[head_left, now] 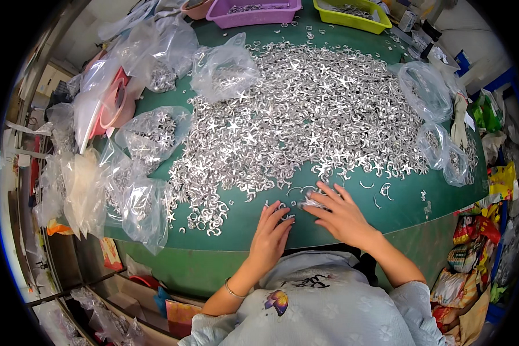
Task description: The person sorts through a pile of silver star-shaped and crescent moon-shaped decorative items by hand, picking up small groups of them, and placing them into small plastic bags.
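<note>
Small shiny silver star-shaped metal pieces point(294, 121) lie heaped across the green table point(409, 202), its near edge thinning out. The left hand point(270, 233) rests flat, fingers spread on loose pieces; the right hand point(341, 214) presses fingertips on a small cluster point(311, 200).

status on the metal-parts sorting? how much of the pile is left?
Done: several clear bags on the left of the green table already hold silvery parts. In hand: the left hand and right hand rest on a few loose pieces at the near edge of the heap. Left: most of it, since the big pile of star and ring parts covers the table's middle.
</note>
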`<state>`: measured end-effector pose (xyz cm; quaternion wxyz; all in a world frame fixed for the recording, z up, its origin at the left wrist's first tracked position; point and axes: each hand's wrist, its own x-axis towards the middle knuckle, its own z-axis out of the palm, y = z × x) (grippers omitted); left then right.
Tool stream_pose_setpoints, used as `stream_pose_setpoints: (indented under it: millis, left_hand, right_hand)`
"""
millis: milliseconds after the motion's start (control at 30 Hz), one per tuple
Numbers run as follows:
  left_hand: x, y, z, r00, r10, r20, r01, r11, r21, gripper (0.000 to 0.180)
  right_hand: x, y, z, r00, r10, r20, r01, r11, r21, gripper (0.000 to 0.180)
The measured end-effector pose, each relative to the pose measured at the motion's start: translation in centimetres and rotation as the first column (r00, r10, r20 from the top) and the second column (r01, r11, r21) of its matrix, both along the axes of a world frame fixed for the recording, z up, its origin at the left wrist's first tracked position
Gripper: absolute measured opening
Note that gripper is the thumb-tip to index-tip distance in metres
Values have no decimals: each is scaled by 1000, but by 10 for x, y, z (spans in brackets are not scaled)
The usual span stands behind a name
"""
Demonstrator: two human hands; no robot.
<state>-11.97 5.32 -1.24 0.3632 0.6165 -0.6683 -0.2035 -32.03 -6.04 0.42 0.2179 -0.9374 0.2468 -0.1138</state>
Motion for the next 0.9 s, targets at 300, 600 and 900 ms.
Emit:
stream_pose_setpoints:
  millis: [300, 600, 900]
  left_hand:
    - [-1, 0, 3, 998, -18, -66, 17, 1000, -5, 26]
    - [0, -1, 8, 985, -65, 162, 64, 998, 11, 30]
    - [6, 9, 2, 999, 41, 0, -41, 999, 18, 23]
  right_hand:
    - [-14, -10, -2, 852, -432, 297, 479, 871, -107, 24]
    - [33, -4, 3, 959, -249, 137, 268, 954, -137, 32]
    - [38, 25, 3, 996, -81, -38, 74, 985, -157, 43]
